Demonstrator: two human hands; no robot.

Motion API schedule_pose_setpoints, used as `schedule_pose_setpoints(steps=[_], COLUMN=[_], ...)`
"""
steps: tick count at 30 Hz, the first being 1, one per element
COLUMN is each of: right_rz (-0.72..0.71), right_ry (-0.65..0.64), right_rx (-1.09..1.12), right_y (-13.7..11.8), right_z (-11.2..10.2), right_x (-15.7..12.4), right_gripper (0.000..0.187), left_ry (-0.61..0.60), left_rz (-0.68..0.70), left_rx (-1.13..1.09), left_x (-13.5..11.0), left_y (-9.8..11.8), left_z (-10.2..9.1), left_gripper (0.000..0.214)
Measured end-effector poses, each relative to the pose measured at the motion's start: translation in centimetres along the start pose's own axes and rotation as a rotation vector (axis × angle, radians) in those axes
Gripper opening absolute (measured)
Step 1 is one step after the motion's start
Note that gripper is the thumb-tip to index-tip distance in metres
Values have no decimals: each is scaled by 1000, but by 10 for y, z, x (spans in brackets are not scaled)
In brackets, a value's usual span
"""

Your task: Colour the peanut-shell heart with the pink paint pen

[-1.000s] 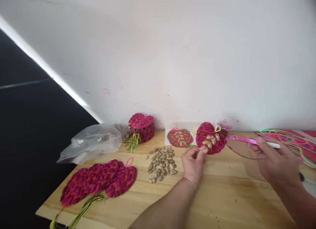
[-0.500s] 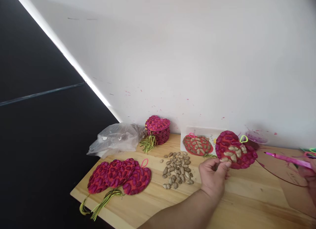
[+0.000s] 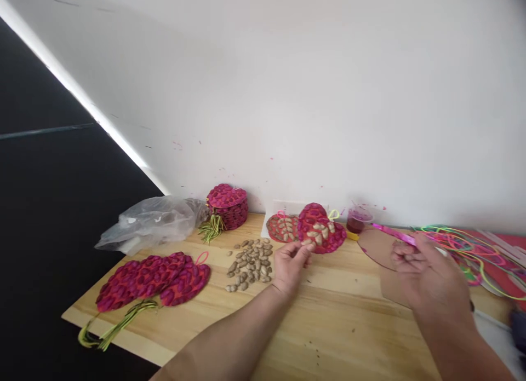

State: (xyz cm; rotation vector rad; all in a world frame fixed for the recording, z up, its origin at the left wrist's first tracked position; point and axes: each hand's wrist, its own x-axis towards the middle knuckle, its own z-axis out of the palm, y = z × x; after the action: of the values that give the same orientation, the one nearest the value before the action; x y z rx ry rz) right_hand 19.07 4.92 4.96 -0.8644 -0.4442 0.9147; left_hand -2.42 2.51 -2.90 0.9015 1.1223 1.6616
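My left hand (image 3: 290, 262) pinches the lower edge of a heart-shaped red card (image 3: 321, 228) covered with seeds, partly painted magenta and partly bare tan, and holds it tilted up above the wooden table (image 3: 329, 321). My right hand (image 3: 427, 271) is closed around a pink-handled brush (image 3: 393, 234), whose tip points left toward a small cup of dark pink paint (image 3: 355, 220). A second card with unpainted seeds (image 3: 281, 227) lies flat just behind the held one.
A pile of loose tan seeds (image 3: 250, 263) lies left of my left hand. Painted hearts with green tassels (image 3: 154, 278) lie at front left, a stack of them (image 3: 228, 205) and a crumpled plastic bag (image 3: 152, 223) against the wall. Brown cardboard (image 3: 376, 244) and neon cords (image 3: 472, 240) are at right.
The view swung left and then back. My right hand with the brush, nearly out of view half a second ago, is in full view again. The left hand keeps holding the heart card.
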Motion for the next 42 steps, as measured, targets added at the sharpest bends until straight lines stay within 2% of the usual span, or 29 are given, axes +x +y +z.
schedule_pose_setpoints(steps=[4, 8, 11, 15, 19, 24, 28, 32, 35, 39, 42], right_rz=[144, 159, 135, 83, 72, 21, -58, -181, -286, -532, -580], right_ry=[-111, -185, -241, -186, -137, -175, -182, -221, -255, -228, -265], right_rx=[92, 69, 8, -4, -5, -86, -157, -297, -544, -1032, -1402], right_y=[16, 5, -11, -28, -27, -33, -45, -41, -32, -23, -16], right_z=[9, 6, -1, -23, -50, -56, -46, -29, -8, 31, 57], right_x=[-4, -12, -4, 8, 2, -18, -26, -14, 11, 50, 70], right_gripper=[51, 51, 49, 46, 42, 45, 47, 40, 30, 17, 13], left_ry=[-6, -43, -90, -79, -83, -109, -86, -73, -43, -30, -32], left_rz=[27, 37, 41, 26, 69, 92, 120, 104, 77, 22, 1], left_rx=[84, 124, 138, 136, 142, 181, 153, 152, 96, 58, 64], left_x=[-1, -2, -2, -1, 1, 2, 2, 3, 5, 6, 5], left_y=[-4, -2, 0, 1, 1, 3, 3, 1, -2, -5, -3], left_z=[-7, -8, -6, -2, -2, -3, -4, -3, -1, 2, 4], left_gripper=[45, 43, 45, 48, 45, 46, 41, 39, 40, 41, 38])
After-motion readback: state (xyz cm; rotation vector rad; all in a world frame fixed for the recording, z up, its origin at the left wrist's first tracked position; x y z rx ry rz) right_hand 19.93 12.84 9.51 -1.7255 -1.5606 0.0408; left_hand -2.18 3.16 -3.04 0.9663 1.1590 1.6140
